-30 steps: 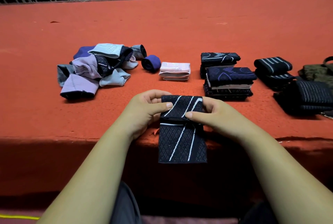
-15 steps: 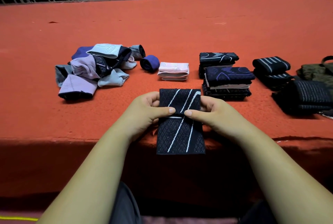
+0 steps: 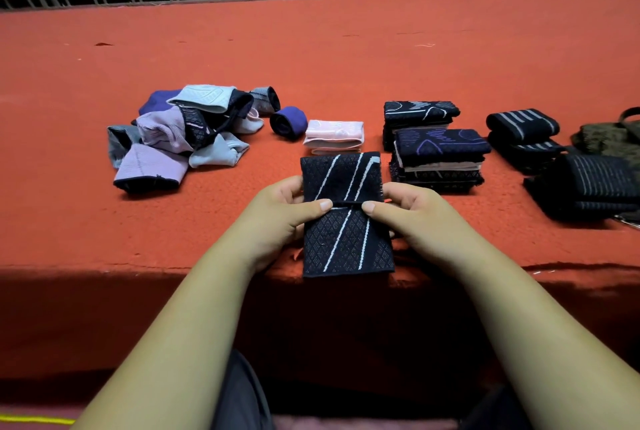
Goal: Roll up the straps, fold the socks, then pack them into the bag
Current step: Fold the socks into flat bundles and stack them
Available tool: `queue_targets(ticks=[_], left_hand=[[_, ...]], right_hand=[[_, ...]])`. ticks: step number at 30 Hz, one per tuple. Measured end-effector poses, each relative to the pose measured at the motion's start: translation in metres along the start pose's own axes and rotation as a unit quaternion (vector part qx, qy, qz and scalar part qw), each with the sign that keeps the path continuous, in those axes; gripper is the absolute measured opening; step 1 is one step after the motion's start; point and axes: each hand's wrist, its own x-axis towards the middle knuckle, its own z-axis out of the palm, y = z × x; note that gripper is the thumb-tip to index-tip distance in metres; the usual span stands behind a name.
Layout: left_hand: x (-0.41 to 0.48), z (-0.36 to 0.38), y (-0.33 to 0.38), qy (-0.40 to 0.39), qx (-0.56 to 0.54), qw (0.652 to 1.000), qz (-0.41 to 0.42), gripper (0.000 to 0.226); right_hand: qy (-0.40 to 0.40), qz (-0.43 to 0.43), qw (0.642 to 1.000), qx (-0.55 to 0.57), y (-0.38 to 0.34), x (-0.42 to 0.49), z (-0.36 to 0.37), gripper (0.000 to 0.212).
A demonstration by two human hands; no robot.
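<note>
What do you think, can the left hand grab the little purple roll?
Probably, once it lets go: the left hand pinches the black striped sock with the right hand, but only bare red carpet lies between it and the purple roll.

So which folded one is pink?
The pale pink bundle lying between the purple roll and the black stacks; all other folded ones are black.
</note>
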Motion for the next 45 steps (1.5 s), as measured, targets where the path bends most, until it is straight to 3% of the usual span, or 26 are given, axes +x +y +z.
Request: queue_targets(ticks=[13,18,26,31,35,38,43,45], left_hand=[[0.002,-0.005,0.001,-0.01,-0.033,0.999,-0.009,0.044],[0.004,-0.008,0.0,-0.013,-0.036,0.999,-0.027,0.049],[-0.003,-0.001,0.007,-0.015,-0.021,0.998,-0.06,0.036],[-0.001,-0.002,0.008,-0.004,0.011,0.997,-0.074,0.036],[0.003,-0.002,0.01,-0.006,-0.047,0.994,-0.1,0.05],[-0.001,0.0,0.009,-0.014,-0.044,0.996,-0.079,0.053],[-0.004,0.003,0.004,0.007,-0.003,1.0,-0.008,0.038],[-0.005,0.004,0.006,0.023,-0.014,1.0,0.012,0.037]], right_hand=[[0.021,-0.028,0.999,0.014,-0.009,-0.001,0.003,0.034],[0.035,-0.024,0.997,0.062,-0.009,-0.002,0.001,0.029],[0.045,-0.019,0.992,0.113,-0.011,-0.006,-0.006,0.031],[0.044,-0.004,0.989,0.139,-0.011,-0.006,-0.004,0.044],[0.019,-0.026,0.989,0.147,-0.008,-0.004,-0.006,0.031],[0.043,-0.05,0.994,0.082,-0.001,-0.003,-0.008,0.015],[0.042,-0.054,0.997,0.029,-0.008,-0.007,-0.002,0.049],[0.04,-0.034,0.999,-0.014,-0.008,-0.004,0.001,0.034]])
